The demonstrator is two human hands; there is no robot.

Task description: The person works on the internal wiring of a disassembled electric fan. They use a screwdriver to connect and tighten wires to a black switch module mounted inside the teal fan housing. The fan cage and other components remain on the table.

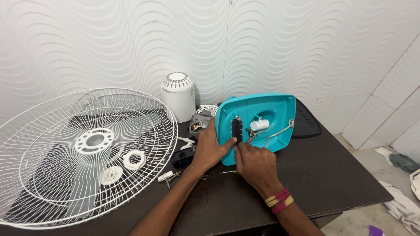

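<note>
— Forearms come up from six o'clock, the right one banded in red and yellow at the wrist. What does each grip have?

— Left hand (209, 150) lies flat along the nine o'clock edge of the teal fan base (258, 120), thumb hooked over the front edge, clasping it to keep it tipped up. Right hand (254, 164) has its fingertips pinched at the lower end of the black switch block (236, 130); whether they close on a screw or only press there, I cannot tell.

— Where does the base sit?

— Centre of the dark desk (332, 175), hollow underside facing us, standing on its lower edge.

— What could go wrong?

— I'd judge the loose wires (280, 131) by the white capacitor (259, 124), at three o'clock of the switch, could snag or tear loose if the base slips out of the left clasp. A small screwdriver (227, 172) and screws (173, 176) lie just at seven o'clock of the hands; a sliding wrist might sweep them off.

— And farther out?

— Motor (199, 124) at eleven o'clock, white motor cover (178, 94) beyond it, and the wire fan guard (83, 153) at nine o'clock overhanging the desk edge; a nudge could tip it.
</note>
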